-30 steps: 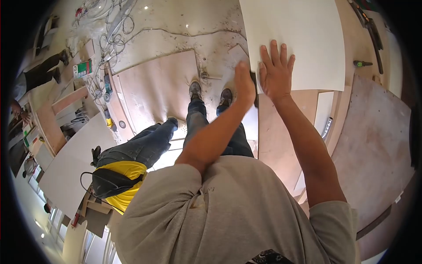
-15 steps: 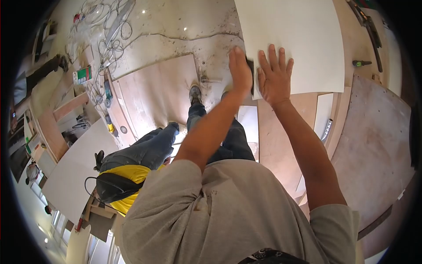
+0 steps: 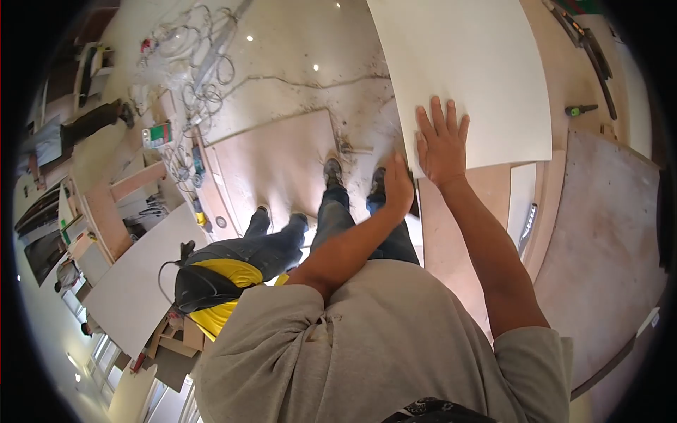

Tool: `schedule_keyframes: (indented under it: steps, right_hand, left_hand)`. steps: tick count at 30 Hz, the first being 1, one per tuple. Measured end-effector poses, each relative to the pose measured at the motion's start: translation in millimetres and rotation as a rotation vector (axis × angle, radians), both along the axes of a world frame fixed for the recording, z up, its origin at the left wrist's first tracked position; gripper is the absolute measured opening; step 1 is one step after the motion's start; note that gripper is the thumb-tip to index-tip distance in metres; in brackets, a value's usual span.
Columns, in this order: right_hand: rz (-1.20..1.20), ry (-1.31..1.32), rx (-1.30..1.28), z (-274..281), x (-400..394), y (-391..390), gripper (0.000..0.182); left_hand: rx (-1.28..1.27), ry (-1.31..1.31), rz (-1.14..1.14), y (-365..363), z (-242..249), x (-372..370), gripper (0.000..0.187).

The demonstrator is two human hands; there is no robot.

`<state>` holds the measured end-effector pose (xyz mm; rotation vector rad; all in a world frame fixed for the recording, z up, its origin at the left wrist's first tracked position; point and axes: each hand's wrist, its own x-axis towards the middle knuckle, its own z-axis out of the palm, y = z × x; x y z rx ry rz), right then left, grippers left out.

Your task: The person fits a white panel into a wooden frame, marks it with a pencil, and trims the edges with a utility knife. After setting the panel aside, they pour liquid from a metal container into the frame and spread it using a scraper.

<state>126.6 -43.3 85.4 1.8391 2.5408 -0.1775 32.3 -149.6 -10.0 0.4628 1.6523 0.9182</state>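
— Pressing what, and with which of the hands?

— Presses a white sheet [image 3: 479,77] with the right hand [image 3: 442,144], palm-down, with widely spread fingers clasping nothing, close to the near left corner.

— And with the left hand [image 3: 400,187]?

— Holds it on edge, just beside the sheet's left side and slightly nearer the body than the right, with fingers pointing forward. Shows a dark piece [image 3: 415,195] close along the palm. Cannot tell, from this angle, whether gripped or merely touched.

— Lying where, that sheet?

— Lies flat on a wooden counter [image 3: 458,218], in front of the body and a little to the right, running out past the top of the view. Leaves bare wood in sight at the near end and along the right.

— Anything else on that side?

— Includes a green-and-black tool [image 3: 582,111] to the right of the sheet, long black tools [image 3: 598,67] beyond, a slim strip [image 3: 527,224] near the right forearm, and a broad board [image 3: 610,233] farther right.

— And to the left?

— Features a co-worker [image 3: 229,268] in a yellow top and jeans, near the left elbow. Takes in a littered floor [image 3: 296,42], with a panel [image 3: 275,158] by the feet, tangled cables [image 3: 204,92] and a green-and-white box [image 3: 156,135].
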Motion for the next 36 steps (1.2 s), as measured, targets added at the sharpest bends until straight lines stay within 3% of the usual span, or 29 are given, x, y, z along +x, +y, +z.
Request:
schedule_keyframes:
  steps: [1,4,6,8,10,13,18,20,21,24,29,32,34,36]
  right_hand:
    - [-0.009,-0.001,-0.013,2.1,-1.7,-0.3,0.054]
    - [-0.016,0.029,-0.006,7.8,2.3,-3.4,0.055]
    - [-0.017,0.041,0.01,5.7,0.8,-3.8,0.058]
    - [-0.017,0.064,-0.006,14.0,0.8,-7.3,0.064]
    - [-0.021,0.066,-0.034,26.5,-1.1,-4.0,0.071]
    - [-0.088,0.012,-0.114,44.2,-13.6,-2.5,0.079]
    - [-0.268,-0.054,-0.227,41.8,-60.7,23.3,0.086]
    - [-0.309,-0.12,-0.214,28.8,-80.1,40.8,0.082]
    - [-0.329,-0.143,-0.214,24.4,-86.3,53.2,0.081]
    - [-0.351,-0.212,-0.242,20.7,-94.7,82.4,0.078]
    - [-0.351,-0.275,-0.275,23.1,-113.0,133.0,0.077]
    - [-0.376,-0.281,-0.102,-1.4,-117.4,153.8,0.075]
    - [-0.413,-0.27,-0.114,-3.6,-123.3,167.3,0.074]
    - [-0.447,-0.24,-0.127,-1.3,-129.5,185.0,0.073]
  left_hand:
    - [0.138,0.045,-0.089,-13.0,-7.7,-11.0,0.055]
    - [0.048,0.379,-0.183,17.4,12.1,-61.5,0.054]
    - [0.201,0.411,-0.167,36.6,28.1,-119.7,0.051]
    - [0.274,0.66,-0.119,46.2,33.5,-173.8,0.047]
    - [0.246,0.652,-0.017,48.3,45.2,-226.6,0.047]
    - [0.276,0.596,0.132,33.7,21.3,-299.8,0.046]
    - [-0.001,0.363,0.268,29.1,61.0,-318.6,0.058]
    - [-0.073,0.28,0.279,40.4,34.7,-335.0,0.059]
    - [-0.086,0.345,0.231,51.1,34.0,-340.6,0.058]
    - [-0.092,0.191,0.294,96.1,36.3,-368.0,0.055]
    - [-0.021,0.305,0.196,184.9,37.4,-449.7,0.056]
    - [0.052,0.378,0.157,240.2,58.4,-485.0,0.053]
    - [0.028,0.21,0.228,271.9,85.5,-494.6,0.048]
    - [0.033,0.164,0.186,300.3,82.0,-498.0,0.04]
